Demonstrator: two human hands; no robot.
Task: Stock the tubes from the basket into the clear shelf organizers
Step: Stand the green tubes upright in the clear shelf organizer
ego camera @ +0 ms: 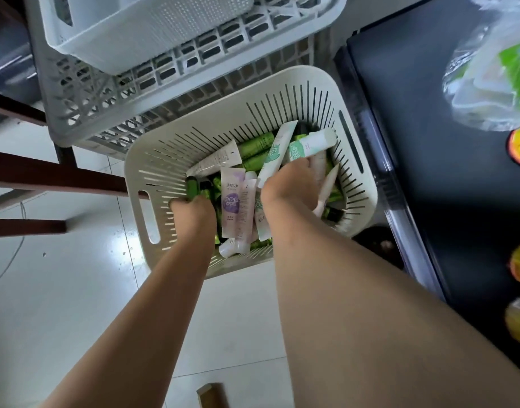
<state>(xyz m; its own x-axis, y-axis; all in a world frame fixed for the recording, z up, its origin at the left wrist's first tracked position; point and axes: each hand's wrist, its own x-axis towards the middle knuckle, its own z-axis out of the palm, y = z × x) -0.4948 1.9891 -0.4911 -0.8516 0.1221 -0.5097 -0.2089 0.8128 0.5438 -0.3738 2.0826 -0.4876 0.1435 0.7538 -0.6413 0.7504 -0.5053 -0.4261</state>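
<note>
White floor tiles [76, 290] lie under the cream basket [164, 160], heaped with tubes [257, 145]. My left grip [192, 214] curls round a green tube [193, 187]; my right grip [285, 187] clutches white-and-green tubes [310, 145] inside it. Label print on the purple-marked tube [230, 195] is too blurred to read.
</note>
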